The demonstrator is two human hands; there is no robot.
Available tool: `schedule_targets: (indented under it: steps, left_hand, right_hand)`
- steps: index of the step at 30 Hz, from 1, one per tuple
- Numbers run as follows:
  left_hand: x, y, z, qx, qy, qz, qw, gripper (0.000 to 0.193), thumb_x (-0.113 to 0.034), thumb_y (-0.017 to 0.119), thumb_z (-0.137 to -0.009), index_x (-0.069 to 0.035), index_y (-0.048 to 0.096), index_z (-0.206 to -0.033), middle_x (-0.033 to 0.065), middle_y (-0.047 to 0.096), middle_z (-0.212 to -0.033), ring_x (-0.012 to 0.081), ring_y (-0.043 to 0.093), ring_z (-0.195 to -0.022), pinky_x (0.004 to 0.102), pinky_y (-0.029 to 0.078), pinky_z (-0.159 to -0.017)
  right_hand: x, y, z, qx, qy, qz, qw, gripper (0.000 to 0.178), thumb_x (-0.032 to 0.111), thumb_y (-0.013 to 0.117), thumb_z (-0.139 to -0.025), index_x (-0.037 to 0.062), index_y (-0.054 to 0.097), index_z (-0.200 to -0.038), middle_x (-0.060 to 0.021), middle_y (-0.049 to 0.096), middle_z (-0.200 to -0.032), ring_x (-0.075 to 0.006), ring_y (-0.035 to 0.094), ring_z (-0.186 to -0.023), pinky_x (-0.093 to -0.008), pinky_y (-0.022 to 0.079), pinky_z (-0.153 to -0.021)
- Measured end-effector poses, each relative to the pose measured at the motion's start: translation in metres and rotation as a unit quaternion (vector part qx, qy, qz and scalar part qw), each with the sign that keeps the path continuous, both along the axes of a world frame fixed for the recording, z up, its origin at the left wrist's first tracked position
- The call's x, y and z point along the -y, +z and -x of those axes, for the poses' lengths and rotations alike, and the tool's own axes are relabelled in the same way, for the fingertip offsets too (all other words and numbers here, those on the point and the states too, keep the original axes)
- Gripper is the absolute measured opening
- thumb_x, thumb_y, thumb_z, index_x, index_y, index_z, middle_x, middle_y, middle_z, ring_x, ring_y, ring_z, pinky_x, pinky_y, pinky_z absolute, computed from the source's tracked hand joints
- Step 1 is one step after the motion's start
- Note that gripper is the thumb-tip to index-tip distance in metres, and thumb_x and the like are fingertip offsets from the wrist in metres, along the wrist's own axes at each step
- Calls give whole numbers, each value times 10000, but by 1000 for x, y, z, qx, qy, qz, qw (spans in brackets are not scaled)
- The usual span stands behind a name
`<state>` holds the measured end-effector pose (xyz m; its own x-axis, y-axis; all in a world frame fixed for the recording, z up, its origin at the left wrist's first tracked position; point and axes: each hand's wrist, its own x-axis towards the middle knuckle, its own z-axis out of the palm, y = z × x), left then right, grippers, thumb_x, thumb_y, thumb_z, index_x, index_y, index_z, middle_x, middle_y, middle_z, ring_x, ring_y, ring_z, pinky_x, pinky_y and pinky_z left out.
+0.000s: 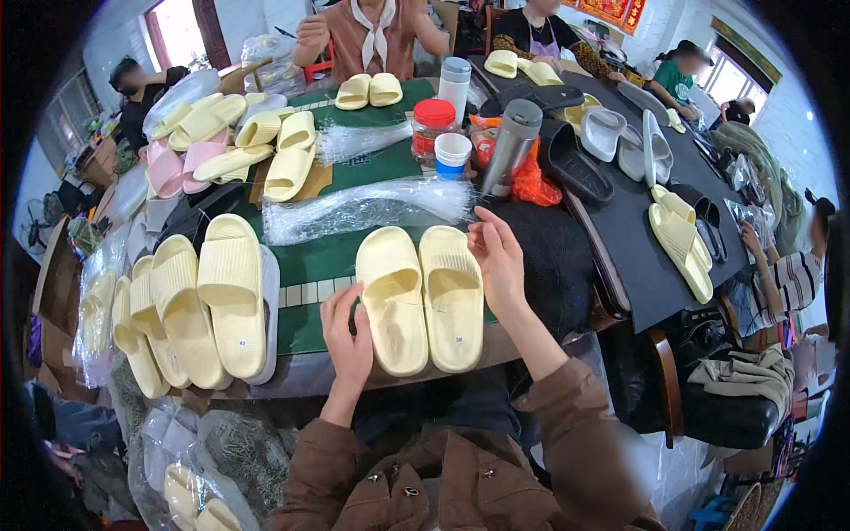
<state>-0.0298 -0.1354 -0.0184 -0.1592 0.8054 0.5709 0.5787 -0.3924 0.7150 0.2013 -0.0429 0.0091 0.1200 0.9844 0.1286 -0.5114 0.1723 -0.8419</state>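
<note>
A pair of pale yellow slippers, the left one [395, 301] and the right one [453, 301], stands side by side at the table's near edge, toes away from me. My left hand [347, 341] is at the left slipper's outer side, fingers loosely bent and apart, gripping nothing visible. By the right slipper's upper outer side is my right hand [498, 258], its fingers stretched and thumb apart. Whether either hand presses on the slippers, I cannot tell. Just beyond the pair lies a bundle of thin clear plastic strands [367, 212], its right end close to my right fingertips.
Several yellow slippers [232, 292] lean in a row at left. Beyond stand a red-lidded jar [433, 128], a paper cup [452, 152] and a steel tumbler [513, 146]. A black table [611, 230] with more slippers is at right. Other people sit around the tables.
</note>
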Motion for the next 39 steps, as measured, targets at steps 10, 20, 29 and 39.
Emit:
schedule_targets:
  steps: [10,20,29,39]
  left_hand:
    - [30,49,-47,388,-167,202,884,348,-242,398,-1032,0,503,-1259,48,661,-903,60,484,-719,213,403,-667]
    - [22,53,3,419,-110,192,881,323,-243,386,-1036,-11,577,-1154,-24,523,-734,29,353,-584,183,262,-508]
    - [40,58,-8,209,-96,138,963,212,-92,470,-978,-6,607,-1114,32,600,-877,75,502,-755,222,407,-681]
    - [79,101,-33,70,-288,326,898,153,-42,594,-889,16,630,-1026,58,608,-678,87,548,-585,243,444,-545]
  right_hand:
    - [116,28,5,372,178,-152,898,288,34,478,-948,-18,611,-1198,-75,599,-880,-158,591,-838,-276,470,-783]
    - [130,21,-37,228,248,51,940,258,103,435,-1000,-23,617,-1132,-65,580,-969,-130,628,-852,-265,554,-748]
    - [120,42,-20,117,199,-5,973,287,167,385,-1031,-14,560,-1168,-69,602,-855,-155,648,-779,-256,544,-697]
    - [141,81,-5,163,268,-146,938,255,40,453,-970,-71,575,-1164,-135,651,-891,-219,650,-878,-338,515,-828]
